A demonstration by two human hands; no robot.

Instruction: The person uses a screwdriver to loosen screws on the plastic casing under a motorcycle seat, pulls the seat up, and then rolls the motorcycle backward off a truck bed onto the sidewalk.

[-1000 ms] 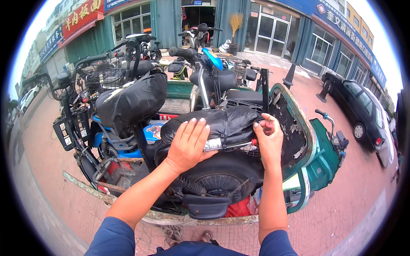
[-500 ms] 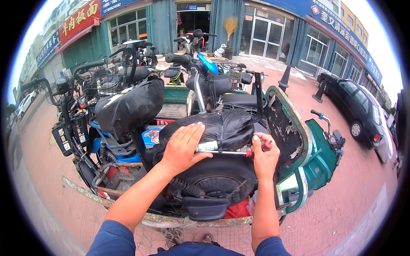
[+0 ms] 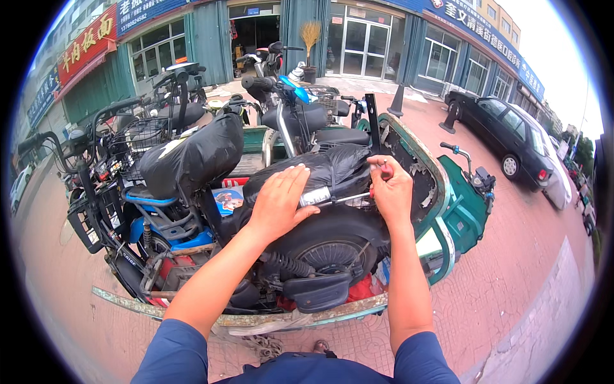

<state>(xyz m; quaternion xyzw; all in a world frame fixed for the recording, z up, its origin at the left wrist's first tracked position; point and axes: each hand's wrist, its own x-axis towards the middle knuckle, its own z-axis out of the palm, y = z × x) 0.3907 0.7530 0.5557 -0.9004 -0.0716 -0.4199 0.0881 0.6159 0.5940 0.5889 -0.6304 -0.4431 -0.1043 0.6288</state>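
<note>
My left hand (image 3: 281,198) lies with fingers stretched on a black plastic-wrapped seat (image 3: 332,165) atop a scooter's rear, above its black wheel (image 3: 329,256). My right hand (image 3: 391,189) is at the seat's right end, its fingers closed round a small red object (image 3: 385,171), partly hidden. A thin silver rod (image 3: 348,198) with a red end runs along the seat's lower edge between my hands, beside a white label (image 3: 315,197).
A green tricycle cargo bed (image 3: 441,192) carries several scooters, including another wrapped seat (image 3: 192,157) and a blue mirror back (image 3: 294,89). Bollards (image 3: 396,102) and a black car (image 3: 511,137) stand right; shopfronts (image 3: 364,45) are behind.
The view has shifted, so the shopfronts and car sit higher in the picture. My right hand has moved slightly at the seat's end with the red object. My left hand stays on the seat.
</note>
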